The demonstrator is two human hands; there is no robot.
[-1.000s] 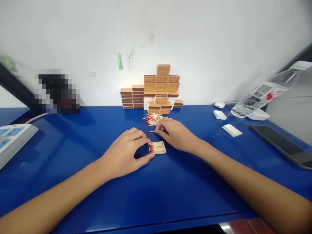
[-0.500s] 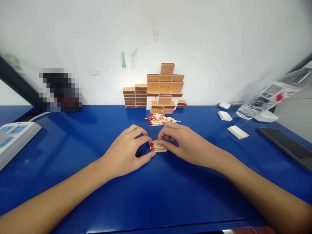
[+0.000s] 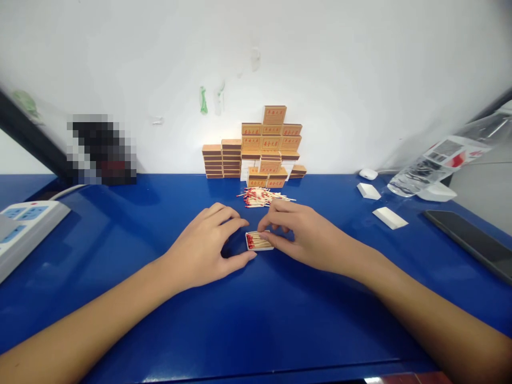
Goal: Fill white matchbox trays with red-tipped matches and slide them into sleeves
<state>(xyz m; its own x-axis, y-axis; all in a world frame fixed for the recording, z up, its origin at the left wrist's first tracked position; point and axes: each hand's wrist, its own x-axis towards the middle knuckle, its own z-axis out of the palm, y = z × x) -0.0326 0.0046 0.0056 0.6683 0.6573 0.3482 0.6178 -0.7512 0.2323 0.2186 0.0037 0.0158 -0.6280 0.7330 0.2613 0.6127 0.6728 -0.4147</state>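
A small white matchbox tray (image 3: 260, 249) lies on the blue tabletop between my hands, filled with red-tipped matches (image 3: 254, 241) whose heads point left. My left hand (image 3: 208, 245) rests at the tray's left end, thumb and forefinger spread around it. Whether those fingertips touch the tray, I cannot tell. Above the right part of the tray, my right hand (image 3: 294, 229) has its thumb and fingertips drawn together over the matches; whatever they pinch is hidden. Just beyond the tray lies a loose pile of matches (image 3: 260, 197).
Stacked matchboxes (image 3: 271, 143) stand against the wall, with lower stacks (image 3: 222, 160) on their left. To the right are white blocks (image 3: 390, 217), a plastic bottle (image 3: 424, 165) and a phone (image 3: 472, 237). A power strip (image 3: 36, 229) sits at left.
My left forefinger has lifted slightly from the tray's upper left corner. The right fingertips have shifted very slightly over the matches. The tray stays in place.
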